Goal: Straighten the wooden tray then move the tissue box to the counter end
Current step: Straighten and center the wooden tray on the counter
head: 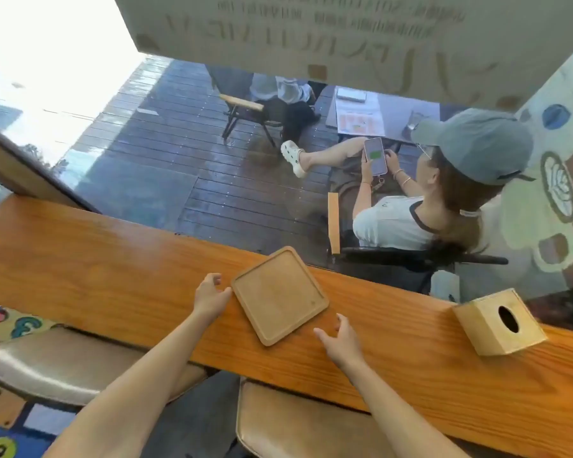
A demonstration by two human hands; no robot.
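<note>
A long orange-brown varnished wooden counter [119, 259] runs across the view against a window, and two tan padded stools [57, 361] stand tucked under its near edge. On the counter, roughly at its middle, lies a pale square wooden tray [278, 294] with rounded corners and a low raised rim, empty, and turned askew so that its corners point toward the counter's edges. Well apart from it to the right sits a light wooden cube-shaped tissue box [500, 322] with a dark oval opening in its top; no tissue shows in that opening. The tray looks stiff, light and flat, likely to slide easily on the glossy wood, so a push or a pinch at two opposite rim edges should turn it without lifting. The box looks rigid and fairly light, with smooth sides best gripped from two opposite faces. The left hand [209, 297] is spread open, its fingers at the tray's left corner, touching or very nearly so. The right hand [339, 342] is also open and empty, fingers spread, hovering just beside the tray's near right edge without closing on it.
</note>
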